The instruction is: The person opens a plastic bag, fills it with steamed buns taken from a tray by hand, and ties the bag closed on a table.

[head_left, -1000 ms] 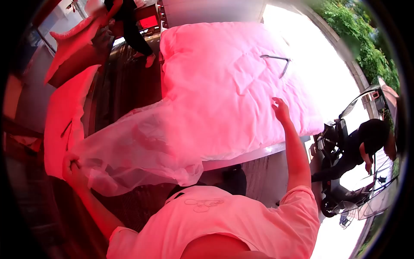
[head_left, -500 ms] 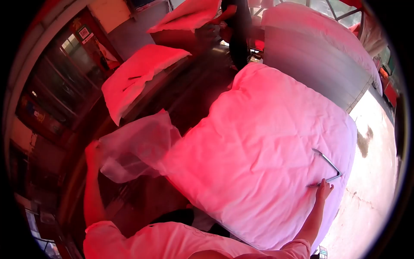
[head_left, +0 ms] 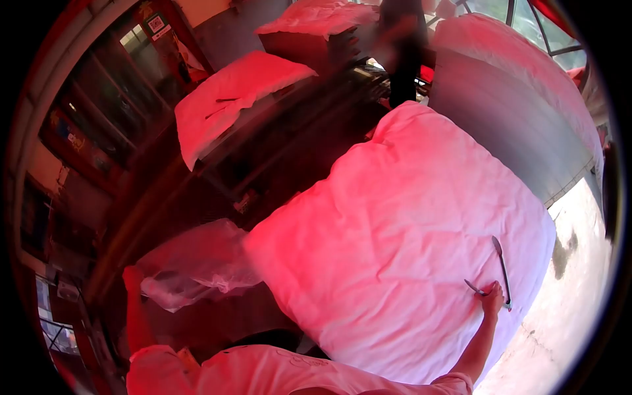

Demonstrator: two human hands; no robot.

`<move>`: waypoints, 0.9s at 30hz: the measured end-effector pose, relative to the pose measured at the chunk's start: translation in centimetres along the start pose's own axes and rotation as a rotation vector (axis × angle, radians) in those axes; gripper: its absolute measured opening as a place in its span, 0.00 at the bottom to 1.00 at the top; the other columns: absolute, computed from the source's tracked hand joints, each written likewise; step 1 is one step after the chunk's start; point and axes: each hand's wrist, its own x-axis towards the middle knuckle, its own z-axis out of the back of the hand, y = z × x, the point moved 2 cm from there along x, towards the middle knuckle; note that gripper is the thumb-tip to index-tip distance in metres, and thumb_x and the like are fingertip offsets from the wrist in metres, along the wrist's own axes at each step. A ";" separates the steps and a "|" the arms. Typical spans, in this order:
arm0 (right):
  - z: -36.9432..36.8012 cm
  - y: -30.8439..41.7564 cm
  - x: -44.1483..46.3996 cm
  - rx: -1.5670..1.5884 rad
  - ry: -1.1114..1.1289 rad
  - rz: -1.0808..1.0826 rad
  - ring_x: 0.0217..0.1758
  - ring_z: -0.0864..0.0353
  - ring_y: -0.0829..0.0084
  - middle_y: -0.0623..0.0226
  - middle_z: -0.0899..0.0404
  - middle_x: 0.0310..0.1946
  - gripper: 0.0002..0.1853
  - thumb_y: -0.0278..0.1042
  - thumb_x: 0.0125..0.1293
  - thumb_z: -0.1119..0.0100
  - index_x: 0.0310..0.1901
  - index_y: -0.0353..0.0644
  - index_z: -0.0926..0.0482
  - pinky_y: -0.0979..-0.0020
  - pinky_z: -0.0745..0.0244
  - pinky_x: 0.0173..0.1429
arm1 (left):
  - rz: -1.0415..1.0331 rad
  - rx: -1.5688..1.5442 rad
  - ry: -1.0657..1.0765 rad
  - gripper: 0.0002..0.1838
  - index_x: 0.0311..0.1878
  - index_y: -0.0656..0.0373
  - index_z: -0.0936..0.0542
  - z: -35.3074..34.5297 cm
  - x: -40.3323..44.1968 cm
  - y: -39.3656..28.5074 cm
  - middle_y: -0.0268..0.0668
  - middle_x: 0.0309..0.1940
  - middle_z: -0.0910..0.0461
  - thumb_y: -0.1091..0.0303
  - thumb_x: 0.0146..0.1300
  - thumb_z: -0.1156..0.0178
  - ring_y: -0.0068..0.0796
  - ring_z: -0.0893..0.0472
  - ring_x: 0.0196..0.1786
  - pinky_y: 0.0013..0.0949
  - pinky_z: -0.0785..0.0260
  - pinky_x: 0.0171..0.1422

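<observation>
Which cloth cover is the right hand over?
The large front cover: the right hand holds the V-shaped metal tool there. The left cover, far cover and right rear cover lie farther off, untouched.

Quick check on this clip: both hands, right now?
Left hand: closed, holding an edge of the clear plastic sheet.
Right hand: closed, holding the tongs by one arm.

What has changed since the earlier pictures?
The right hand, empty above the quilt at first, has reached the tongs and taken hold of one arm; their open end has swung to point farther forward. The view has turned left. The left hand still holds the plastic; the quilt stays spread out.
</observation>
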 end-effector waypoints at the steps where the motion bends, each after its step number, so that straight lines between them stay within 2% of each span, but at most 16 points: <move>1: -0.8 -0.2 0.7 0.075 0.040 0.063 0.37 0.20 0.51 0.55 0.19 0.34 0.28 0.47 0.44 0.26 0.46 0.45 0.24 0.52 0.29 0.39 | 0.013 0.028 0.040 0.12 0.29 0.63 0.16 -1.9 -0.2 1.1 0.52 0.31 0.18 0.65 0.56 0.45 0.49 0.17 0.36 0.45 0.24 0.37; 2: -2.3 0.2 1.5 -0.021 -0.149 0.126 0.26 0.22 0.51 0.58 0.24 0.20 0.16 0.45 0.53 0.32 0.31 0.43 0.26 0.54 0.32 0.30 | 0.024 0.052 0.076 0.12 0.30 0.61 0.16 -3.6 0.0 1.3 0.50 0.32 0.17 0.65 0.57 0.44 0.47 0.16 0.36 0.44 0.23 0.37; 5: 0.1 7.6 3.4 0.270 -0.444 0.119 0.30 0.23 0.48 0.55 0.22 0.26 0.20 0.47 0.58 0.34 0.43 0.43 0.27 0.52 0.31 0.33 | 0.006 0.078 0.160 0.11 0.31 0.60 0.16 -8.7 1.1 0.5 0.49 0.33 0.17 0.64 0.57 0.44 0.44 0.16 0.36 0.43 0.24 0.37; 6: -0.8 8.7 5.2 0.322 -0.497 0.052 0.38 0.21 0.48 0.51 0.20 0.36 0.28 0.44 0.56 0.31 0.55 0.42 0.29 0.54 0.28 0.41 | -0.033 0.060 0.166 0.11 0.32 0.60 0.17 -10.3 1.3 -0.4 0.48 0.33 0.18 0.64 0.57 0.43 0.44 0.16 0.36 0.42 0.24 0.37; 7: -0.6 11.1 6.6 0.364 -0.464 0.135 0.53 0.23 0.51 0.49 0.24 0.55 0.43 0.44 0.53 0.28 0.67 0.43 0.40 0.58 0.27 0.51 | -0.077 0.036 0.168 0.10 0.32 0.60 0.17 -12.5 1.8 -1.5 0.48 0.33 0.18 0.64 0.57 0.43 0.44 0.17 0.36 0.42 0.24 0.37; 8: -0.5 12.7 7.0 0.308 -0.302 0.005 0.60 0.29 0.50 0.48 0.32 0.61 0.41 0.42 0.54 0.29 0.67 0.42 0.38 0.56 0.30 0.57 | -0.119 0.011 0.172 0.10 0.33 0.60 0.17 -14.4 2.0 -2.5 0.48 0.33 0.18 0.64 0.57 0.43 0.43 0.17 0.36 0.42 0.24 0.38; 9: -0.3 14.9 6.7 0.151 -0.253 -0.098 0.59 0.29 0.48 0.48 0.31 0.59 0.43 0.42 0.53 0.28 0.68 0.41 0.41 0.54 0.31 0.57 | -0.167 -0.019 0.168 0.10 0.33 0.60 0.18 -15.9 2.6 -3.9 0.48 0.33 0.18 0.64 0.57 0.43 0.43 0.17 0.36 0.42 0.25 0.38; 11: 1.1 21.1 4.3 0.001 -0.518 0.006 0.57 0.29 0.48 0.49 0.29 0.55 0.40 0.41 0.54 0.29 0.66 0.39 0.38 0.52 0.30 0.56 | -0.247 -0.070 0.165 0.10 0.34 0.60 0.18 -18.7 3.6 -6.0 0.47 0.34 0.19 0.64 0.56 0.43 0.43 0.18 0.37 0.41 0.25 0.39; 13: 1.1 29.4 0.6 0.237 -0.545 0.396 0.55 0.29 0.48 0.48 0.28 0.53 0.36 0.40 0.55 0.30 0.63 0.36 0.34 0.54 0.30 0.54 | -0.314 -0.118 0.150 0.10 0.35 0.60 0.19 -20.9 4.4 -7.7 0.47 0.34 0.19 0.64 0.56 0.42 0.42 0.18 0.37 0.41 0.26 0.39; 15: 1.8 41.7 -7.9 0.513 -0.187 0.603 0.53 0.28 0.50 0.50 0.27 0.53 0.34 0.38 0.54 0.29 0.60 0.34 0.32 0.56 0.29 0.54 | -0.372 -0.157 0.109 0.10 0.36 0.60 0.19 -22.3 5.2 -8.9 0.46 0.34 0.20 0.64 0.56 0.42 0.41 0.19 0.37 0.40 0.26 0.40; 17: -0.1 51.3 -16.1 0.517 0.100 0.866 0.58 0.29 0.51 0.51 0.29 0.57 0.39 0.46 0.52 0.28 0.62 0.35 0.33 0.56 0.30 0.56 | -0.418 -0.206 0.049 0.10 0.37 0.60 0.20 -23.5 5.1 -9.3 0.46 0.35 0.20 0.64 0.56 0.42 0.41 0.19 0.37 0.40 0.26 0.40; 19: -2.7 57.9 -23.0 0.344 0.282 1.003 0.60 0.31 0.54 0.53 0.31 0.60 0.45 0.60 0.51 0.33 0.64 0.39 0.35 0.53 0.32 0.58 | -0.453 -0.272 -0.035 0.10 0.38 0.60 0.21 -24.2 4.5 -9.6 0.45 0.35 0.21 0.64 0.55 0.42 0.40 0.20 0.37 0.39 0.27 0.41; 21: -4.8 61.3 -27.1 0.032 0.269 1.053 0.61 0.30 0.56 0.55 0.31 0.60 0.44 0.61 0.53 0.36 0.65 0.39 0.35 0.53 0.34 0.60 | -0.436 -0.346 -0.034 0.11 0.38 0.60 0.21 -21.3 3.5 -10.3 0.45 0.35 0.21 0.64 0.55 0.41 0.39 0.21 0.37 0.39 0.27 0.41; 24: -11.9 61.0 -27.4 -0.049 0.201 1.114 0.53 0.24 0.60 0.59 0.23 0.50 0.29 0.53 0.55 0.36 0.54 0.43 0.24 0.57 0.29 0.53 | -0.365 -0.506 0.076 0.09 0.39 0.58 0.19 -10.1 1.5 -13.5 0.48 0.34 0.21 0.75 0.57 0.47 0.50 0.20 0.41 0.44 0.27 0.48; 26: -14.7 59.6 -25.8 0.134 0.433 0.935 0.42 0.20 0.61 0.62 0.19 0.37 0.14 0.43 0.56 0.36 0.38 0.42 0.20 0.61 0.26 0.46 | -0.368 -0.638 0.084 0.12 0.44 0.59 0.21 -5.3 0.5 -13.9 0.47 0.40 0.20 0.71 0.55 0.43 0.48 0.20 0.43 0.44 0.27 0.48; 27: -14.2 59.0 -24.7 0.433 0.323 1.022 0.38 0.20 0.60 0.61 0.19 0.33 0.11 0.39 0.56 0.36 0.34 0.40 0.21 0.62 0.26 0.42 | -0.373 -0.701 0.096 0.15 0.46 0.60 0.22 -3.3 -0.1 -14.0 0.46 0.43 0.20 0.69 0.54 0.41 0.47 0.20 0.44 0.43 0.27 0.48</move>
